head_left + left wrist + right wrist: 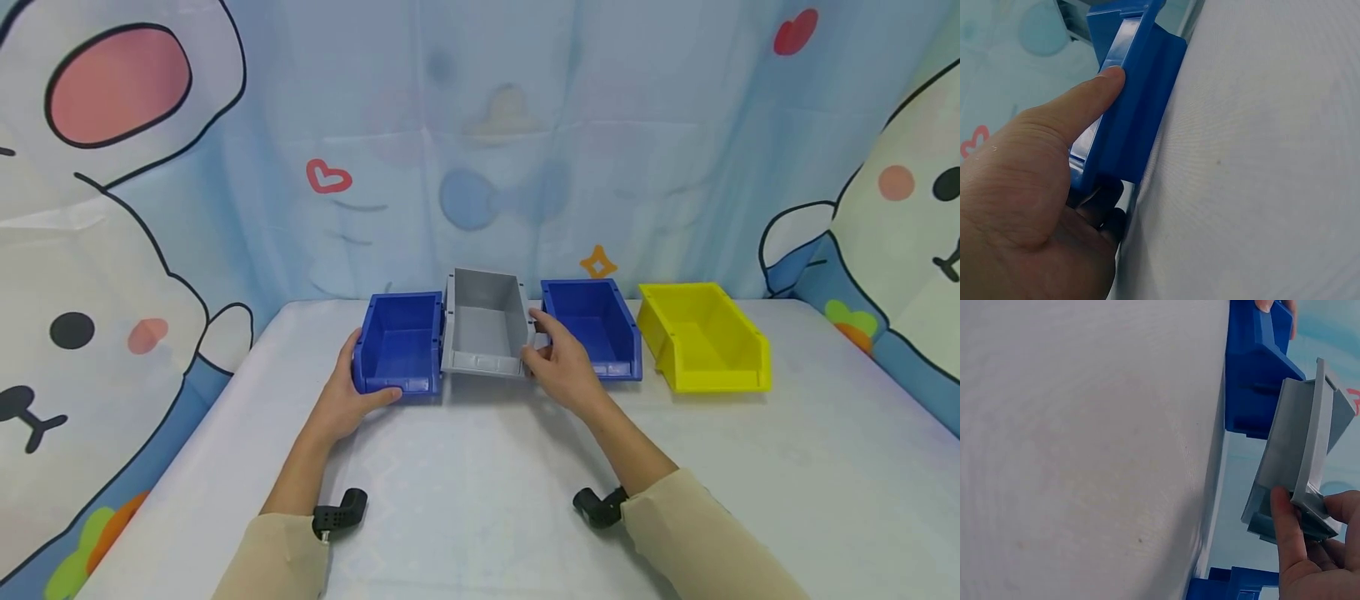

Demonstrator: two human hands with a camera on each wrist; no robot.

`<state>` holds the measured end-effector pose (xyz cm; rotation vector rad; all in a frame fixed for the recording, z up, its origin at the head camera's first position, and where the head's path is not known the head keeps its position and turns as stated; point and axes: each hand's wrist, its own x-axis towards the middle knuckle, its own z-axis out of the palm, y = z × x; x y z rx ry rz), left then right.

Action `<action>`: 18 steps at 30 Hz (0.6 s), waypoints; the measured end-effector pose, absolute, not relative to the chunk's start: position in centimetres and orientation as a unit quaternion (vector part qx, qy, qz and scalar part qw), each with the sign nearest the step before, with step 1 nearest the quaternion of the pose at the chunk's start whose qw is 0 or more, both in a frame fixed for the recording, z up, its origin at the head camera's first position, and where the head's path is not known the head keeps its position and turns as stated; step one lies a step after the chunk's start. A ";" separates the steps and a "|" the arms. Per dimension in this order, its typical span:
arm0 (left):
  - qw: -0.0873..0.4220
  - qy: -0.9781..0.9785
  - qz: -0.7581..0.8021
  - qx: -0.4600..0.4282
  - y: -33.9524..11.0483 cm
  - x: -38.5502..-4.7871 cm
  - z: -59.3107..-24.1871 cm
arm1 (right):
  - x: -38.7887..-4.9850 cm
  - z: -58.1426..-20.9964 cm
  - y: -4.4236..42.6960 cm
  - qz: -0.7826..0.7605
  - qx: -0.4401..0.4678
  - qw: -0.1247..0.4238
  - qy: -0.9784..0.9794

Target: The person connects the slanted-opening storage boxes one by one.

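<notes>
My left hand (341, 402) grips the left blue storage bin (403, 385), its thumb on the front edge and its fingers round the left side. In the left wrist view the thumb (1094, 100) lies along the bin's front lip. With thumb and fingers, my right hand (564, 367) holds the grey storage bin (486, 321) by its right side. This bin is lifted off the table and tilted, beside the left blue bin's right wall; the right wrist view shows its underside (1285, 437). Just right of that hand stands a second blue bin (618, 367).
A yellow bin (720, 375) stands at the far right of the row. The white-covered table (465, 500) ends at a printed curtain (480, 150) behind the bins. Each wrist carries a small black camera (341, 512).
</notes>
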<state>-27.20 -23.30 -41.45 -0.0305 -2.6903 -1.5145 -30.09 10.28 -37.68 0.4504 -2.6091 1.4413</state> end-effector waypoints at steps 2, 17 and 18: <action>0.027 -0.871 -0.490 -0.011 -23.3 -27.2 -41.5 | -30.1 -37.6 10.3 0.474 0.151 0.068 -0.865; 0.025 -0.869 -0.494 -0.019 -23.1 -27.2 -41.3 | -30.1 -35.4 9.7 0.412 0.168 0.085 -0.891; 0.024 -0.869 -0.493 -0.018 -23.2 -27.2 -41.3 | -30.1 -35.3 9.6 0.408 0.167 0.084 -0.894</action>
